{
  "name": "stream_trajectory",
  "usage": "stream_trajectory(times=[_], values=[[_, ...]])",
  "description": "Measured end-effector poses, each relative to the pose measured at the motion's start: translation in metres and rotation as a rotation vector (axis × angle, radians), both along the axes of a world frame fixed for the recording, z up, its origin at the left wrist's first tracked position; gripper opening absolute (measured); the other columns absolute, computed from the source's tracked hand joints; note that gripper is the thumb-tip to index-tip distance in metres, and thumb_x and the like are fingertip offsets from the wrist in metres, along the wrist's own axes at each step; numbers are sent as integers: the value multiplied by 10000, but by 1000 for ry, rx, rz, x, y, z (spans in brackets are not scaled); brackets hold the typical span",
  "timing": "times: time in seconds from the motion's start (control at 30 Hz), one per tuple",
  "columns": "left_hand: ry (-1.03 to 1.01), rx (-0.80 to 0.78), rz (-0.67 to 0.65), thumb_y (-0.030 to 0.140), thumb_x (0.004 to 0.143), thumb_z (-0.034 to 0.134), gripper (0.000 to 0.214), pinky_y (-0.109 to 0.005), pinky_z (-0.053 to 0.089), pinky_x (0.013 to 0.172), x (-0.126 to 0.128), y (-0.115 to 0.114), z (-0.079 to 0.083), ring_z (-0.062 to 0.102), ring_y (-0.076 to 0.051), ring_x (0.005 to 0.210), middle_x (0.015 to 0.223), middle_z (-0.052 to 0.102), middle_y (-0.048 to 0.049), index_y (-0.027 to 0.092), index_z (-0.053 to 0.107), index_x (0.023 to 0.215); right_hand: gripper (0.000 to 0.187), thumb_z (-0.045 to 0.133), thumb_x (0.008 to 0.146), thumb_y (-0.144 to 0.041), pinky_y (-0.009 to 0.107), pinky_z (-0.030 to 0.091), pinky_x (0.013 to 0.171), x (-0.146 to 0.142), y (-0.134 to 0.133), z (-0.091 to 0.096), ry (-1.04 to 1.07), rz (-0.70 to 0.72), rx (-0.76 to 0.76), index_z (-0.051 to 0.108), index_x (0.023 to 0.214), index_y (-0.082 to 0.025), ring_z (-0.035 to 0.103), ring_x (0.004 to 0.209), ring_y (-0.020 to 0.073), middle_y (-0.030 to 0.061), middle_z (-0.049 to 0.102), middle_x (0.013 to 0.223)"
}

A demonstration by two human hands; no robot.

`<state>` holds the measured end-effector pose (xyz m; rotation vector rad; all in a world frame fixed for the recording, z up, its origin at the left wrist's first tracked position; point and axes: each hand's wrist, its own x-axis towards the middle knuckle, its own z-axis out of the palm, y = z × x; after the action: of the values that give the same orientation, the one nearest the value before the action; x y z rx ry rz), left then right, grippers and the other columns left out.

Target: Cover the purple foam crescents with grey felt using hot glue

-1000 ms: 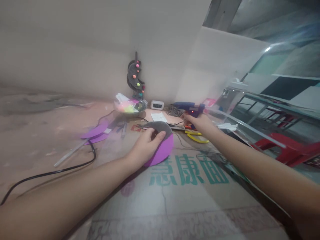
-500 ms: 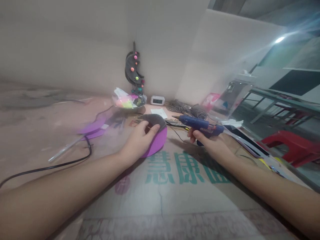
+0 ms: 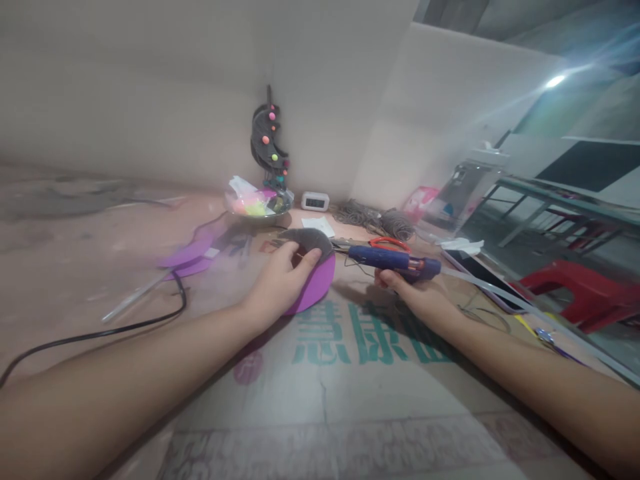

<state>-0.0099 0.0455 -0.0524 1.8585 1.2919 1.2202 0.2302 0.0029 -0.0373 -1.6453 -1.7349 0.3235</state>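
Note:
Between the thumb and fingers of my left hand (image 3: pixel 285 277) is a dark grey crescent-shaped piece (image 3: pixel 313 241), resting against a round purple sheet (image 3: pixel 317 287). My right hand (image 3: pixel 407 287) is closed around the handle of a blue hot glue gun (image 3: pixel 383 258). Its nozzle points left and sits close to the crescent's right edge; I cannot tell whether they touch. A long clear glue stick (image 3: pixel 493 290) sticks out of the gun's rear end.
At the back stand a bowl of colourful bits (image 3: pixel 257 205), a crescent decoration with pompoms (image 3: pixel 265 137) and a small white clock (image 3: pixel 315 201). Grey yarn (image 3: pixel 395 223), red-handled scissors (image 3: pixel 390 243) and a phone (image 3: pixel 483 280) lie right. Purple pieces (image 3: pixel 187 257) and a black cord (image 3: pixel 125 329) lie left.
The glue gun has moved left and slightly down, its nozzle now beside the crescent and its body more level. Red scissor handles now show behind it. My left hand has stayed in place.

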Motion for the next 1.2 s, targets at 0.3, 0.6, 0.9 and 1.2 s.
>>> stream_trajectory(times=[0.3,0.6,0.9,1.2], values=[[-27,7,-3,479,855,491,329,-275,340,570,1,-1,1,534,-158,651,675,566,4,176,518,728,433,539,751,-598,389,500,805,-1,-3,2,-26,-19,8,704,779,-199,656,837,270,60,716,816],[-40,7,-7,479,857,478,324,-291,373,611,0,0,-1,556,-176,695,738,609,-18,173,559,785,462,532,742,-625,406,480,847,1,1,-2,-12,-52,-30,701,808,-201,645,887,278,67,711,865],[-19,15,6,469,856,484,320,-282,334,568,1,-1,0,512,-158,637,680,558,5,180,512,721,425,553,743,-613,393,482,848,3,0,-3,-20,-59,-53,705,783,-218,652,898,275,50,719,854],[-6,24,-1,485,860,467,334,-286,337,577,0,-1,0,516,-161,644,678,548,3,183,501,723,439,538,743,-603,369,508,749,-3,-3,3,-80,-69,-7,710,751,-199,655,772,263,56,706,741]])
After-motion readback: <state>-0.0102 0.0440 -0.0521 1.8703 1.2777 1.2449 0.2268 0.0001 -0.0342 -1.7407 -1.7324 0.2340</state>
